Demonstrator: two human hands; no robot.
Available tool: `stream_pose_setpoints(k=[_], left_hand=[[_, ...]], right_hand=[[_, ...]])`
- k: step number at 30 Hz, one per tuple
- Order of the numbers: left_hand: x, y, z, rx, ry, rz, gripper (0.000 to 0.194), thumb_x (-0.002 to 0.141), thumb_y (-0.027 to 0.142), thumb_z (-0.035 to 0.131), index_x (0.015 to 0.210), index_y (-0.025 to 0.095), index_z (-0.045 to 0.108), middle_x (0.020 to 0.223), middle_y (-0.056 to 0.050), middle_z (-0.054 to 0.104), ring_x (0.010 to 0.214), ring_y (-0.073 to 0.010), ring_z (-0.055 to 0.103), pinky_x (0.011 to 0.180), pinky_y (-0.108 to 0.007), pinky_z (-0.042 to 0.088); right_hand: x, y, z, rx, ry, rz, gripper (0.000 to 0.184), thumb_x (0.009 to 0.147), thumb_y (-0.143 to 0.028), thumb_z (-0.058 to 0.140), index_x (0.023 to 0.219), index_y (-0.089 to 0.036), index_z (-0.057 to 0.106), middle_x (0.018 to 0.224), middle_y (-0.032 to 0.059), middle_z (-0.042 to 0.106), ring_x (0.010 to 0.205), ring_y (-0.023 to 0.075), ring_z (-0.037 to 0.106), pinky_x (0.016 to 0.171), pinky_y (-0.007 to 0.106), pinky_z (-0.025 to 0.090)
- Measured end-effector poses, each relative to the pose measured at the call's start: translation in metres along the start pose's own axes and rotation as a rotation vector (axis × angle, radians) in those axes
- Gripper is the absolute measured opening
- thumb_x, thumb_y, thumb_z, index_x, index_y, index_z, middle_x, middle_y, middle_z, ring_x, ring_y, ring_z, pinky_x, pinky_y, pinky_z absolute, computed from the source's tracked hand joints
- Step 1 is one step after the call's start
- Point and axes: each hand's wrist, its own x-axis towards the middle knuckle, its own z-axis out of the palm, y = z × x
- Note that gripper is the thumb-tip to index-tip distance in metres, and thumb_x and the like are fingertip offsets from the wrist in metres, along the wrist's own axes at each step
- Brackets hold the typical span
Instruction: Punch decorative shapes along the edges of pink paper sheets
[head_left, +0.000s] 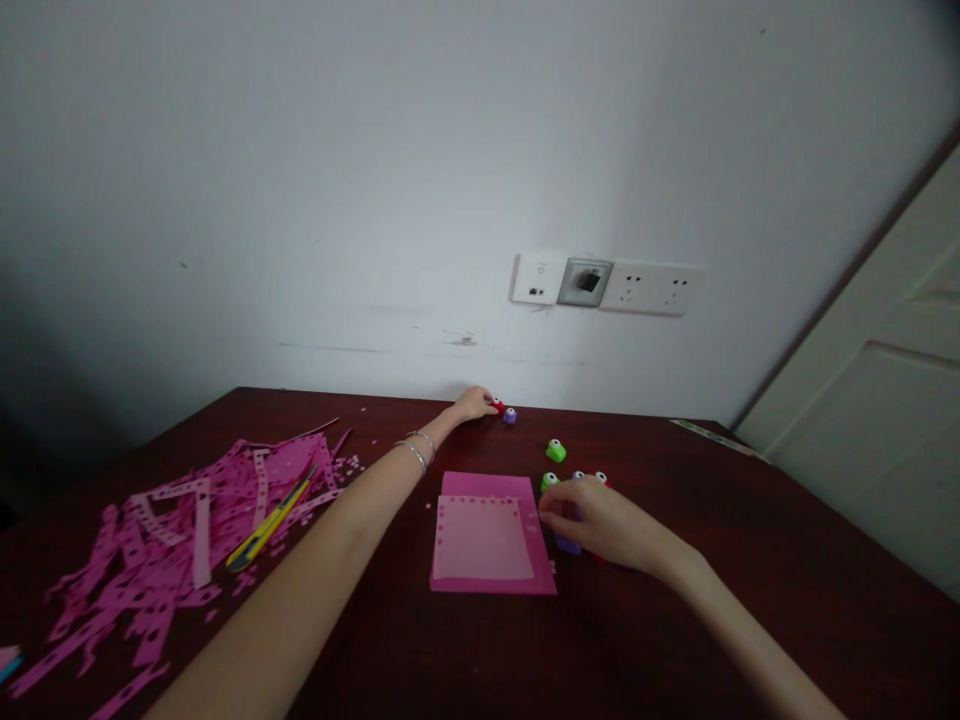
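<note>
Head view shows our left hand [474, 404] at the far red figure [498, 406], our right hand [594, 517], fingers narrow, over near figures [601, 479] beside two pink sheets [480, 540]; we cannot tell either grip. Handling figures seems the step; the next move calls for sure pinching. We count two red, two green [556, 452], at least two purple, one cutter [271, 520].

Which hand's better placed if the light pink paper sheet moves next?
Right hand, likely: its fingers are nearer the light pink paper sheet. The left hand is far back, fingers at a small red one-eyed plastic piece.
</note>
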Motion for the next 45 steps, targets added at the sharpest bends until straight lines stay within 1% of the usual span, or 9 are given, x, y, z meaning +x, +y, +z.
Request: stream_pose_setpoints(k=[6, 11, 17, 21, 26, 30, 33, 41, 45], left_hand=[[0.008, -0.002, 0.003, -0.033, -0.039, -0.002, 0.022, 0.059, 0.024, 0.069, 0.074, 0.008, 0.067, 0.05, 0.002, 0.053, 0.053, -0.0104, 0.043, 0.054, -0.023, 0.031], [0.002, 0.001, 0.002, -0.064, -0.034, 0.005, 0.022, 0.061, 0.027, 0.068, 0.072, 0.008, 0.067, 0.051, 0.002, 0.054, 0.054, -0.01, 0.042, 0.055, -0.023, 0.03], [-0.016, 0.015, -0.016, -0.11, -0.008, 0.03, 0.022, 0.064, 0.027, 0.065, 0.075, 0.008, 0.066, 0.052, 0.002, 0.053, 0.053, -0.0088, 0.04, 0.052, -0.023, 0.028], [-0.044, 0.033, -0.04, -0.109, -0.025, 0.104, 0.028, 0.062, 0.031, 0.068, 0.08, 0.01, 0.066, 0.054, 0.002, 0.051, 0.053, -0.0087, 0.04, 0.052, -0.023, 0.027], [-0.107, 0.068, -0.067, -0.164, -0.124, 0.234, 0.033, 0.065, 0.039, 0.066, 0.083, 0.012, 0.063, 0.06, 0.002, 0.051, 0.056, -0.0078, 0.04, 0.052, -0.023, 0.028], [-0.16, 0.098, -0.075, -0.129, -0.205, 0.256, 0.034, 0.066, 0.044, 0.064, 0.083, 0.014, 0.061, 0.062, 0.002, 0.049, 0.056, -0.0075, 0.039, 0.051, -0.022, 0.028], [-0.186, 0.111, -0.074, -0.078, -0.238, 0.291, 0.035, 0.068, 0.046, 0.062, 0.084, 0.015, 0.061, 0.063, 0.002, 0.05, 0.056, -0.0078, 0.042, 0.051, -0.022, 0.029], [-0.202, 0.12, -0.066, -0.09, -0.293, 0.352, 0.031, 0.069, 0.044, 0.064, 0.082, 0.015, 0.062, 0.065, 0.002, 0.052, 0.06, -0.0086, 0.045, 0.055, -0.021, 0.032], [-0.203, 0.122, -0.061, -0.125, -0.331, 0.367, 0.03, 0.069, 0.042, 0.065, 0.082, 0.015, 0.063, 0.065, 0.002, 0.053, 0.06, -0.0084, 0.045, 0.054, -0.021, 0.033]], right_hand=[[0.001, 0.004, 0.001, 0.0, 0.0, -0.002, 0.021, 0.081, -0.024, 0.046, 0.08, -0.018, 0.067, 0.07, 0.0034, 0.065, 0.06, 0.0131, 0.057, 0.056, 0.021, 0.039], [0.001, 0.006, 0.002, -0.006, -0.003, -0.005, 0.021, 0.081, -0.023, 0.046, 0.081, -0.019, 0.067, 0.071, 0.003, 0.066, 0.061, 0.0132, 0.057, 0.056, 0.021, 0.04], [0.0, 0.005, -0.003, 0.023, 0.068, -0.034, 0.019, 0.081, -0.022, 0.047, 0.079, -0.019, 0.065, 0.071, 0.0032, 0.066, 0.062, 0.0144, 0.058, 0.058, 0.023, 0.041], [-0.001, 0.007, -0.007, 0.036, 0.137, -0.022, 0.019, 0.082, -0.025, 0.047, 0.078, -0.019, 0.064, 0.068, 0.0013, 0.064, 0.06, 0.014, 0.057, 0.056, 0.024, 0.041], [-0.005, 0.003, -0.017, 0.092, 0.201, -0.028, 0.019, 0.083, -0.026, 0.048, 0.083, -0.018, 0.065, 0.071, 0.0024, 0.064, 0.063, 0.0143, 0.058, 0.058, 0.024, 0.043], [-0.009, -0.004, -0.022, 0.175, 0.211, -0.035, 0.018, 0.081, -0.027, 0.051, 0.087, -0.017, 0.064, 0.074, 0.0019, 0.064, 0.065, 0.0131, 0.058, 0.06, 0.023, 0.044], [-0.01, -0.01, -0.023, 0.21, 0.197, -0.056, 0.017, 0.08, -0.027, 0.054, 0.09, -0.018, 0.064, 0.072, 0.0008, 0.063, 0.065, 0.0119, 0.057, 0.06, 0.022, 0.044], [-0.009, -0.02, -0.015, 0.226, 0.166, -0.077, 0.03, 0.073, -0.032, 0.063, 0.1, -0.019, 0.062, 0.076, 0.001, 0.06, 0.067, 0.012, 0.055, 0.06, 0.022, 0.045], [-0.008, -0.02, -0.011, 0.283, 0.15, -0.091, 0.026, 0.072, -0.03, 0.064, 0.094, -0.018, 0.062, 0.071, -0.0009, 0.057, 0.063, 0.0105, 0.052, 0.055, 0.021, 0.042]])
